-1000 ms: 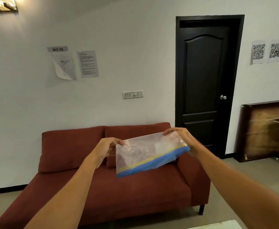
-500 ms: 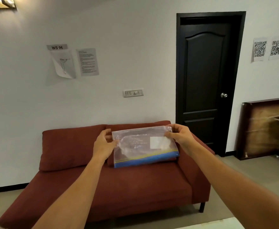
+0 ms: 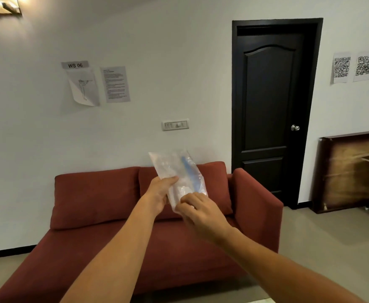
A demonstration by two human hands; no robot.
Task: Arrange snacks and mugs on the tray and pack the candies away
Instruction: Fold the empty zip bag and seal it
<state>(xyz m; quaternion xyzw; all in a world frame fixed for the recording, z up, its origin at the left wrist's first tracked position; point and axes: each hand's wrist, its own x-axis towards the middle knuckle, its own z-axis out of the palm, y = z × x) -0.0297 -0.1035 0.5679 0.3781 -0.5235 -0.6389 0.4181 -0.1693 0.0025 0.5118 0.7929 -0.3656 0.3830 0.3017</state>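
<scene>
Head view: the left hand grips the left edge of a clear zip bag; the right hand pinches its lower end. The bag stands upright in the air, rising above both hands, blue seal strip toward the right one. Likely readying it for the candies; next, the seal needs pulling apart.

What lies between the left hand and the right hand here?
The clear zip bag, gripped by the left hand and pinched by the right hand; shown in the head view.
</scene>
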